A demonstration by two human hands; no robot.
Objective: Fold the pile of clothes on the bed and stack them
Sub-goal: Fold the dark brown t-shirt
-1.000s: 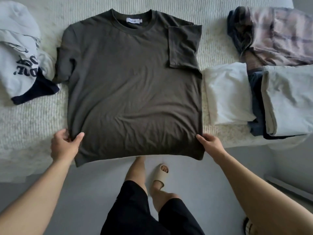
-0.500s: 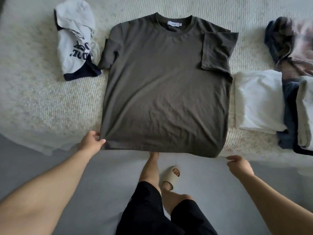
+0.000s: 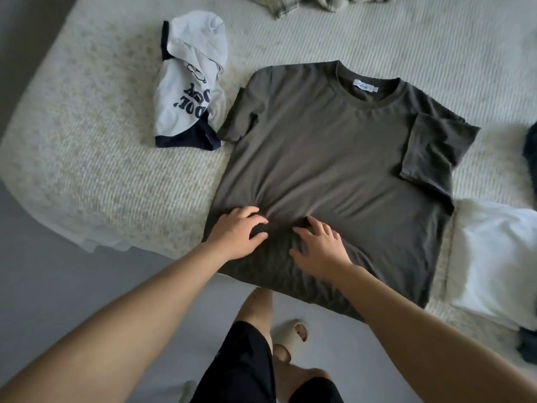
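Both the left hand [image 3: 236, 232] and right hand [image 3: 318, 248] pressed flat, fingers spread, on the limp, light olive T-shirt [image 3: 334, 170], best pinched at its hem corners.

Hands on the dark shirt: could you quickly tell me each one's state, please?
Left hand: open, pressing the dark shirt.
Right hand: open, pressing it too.
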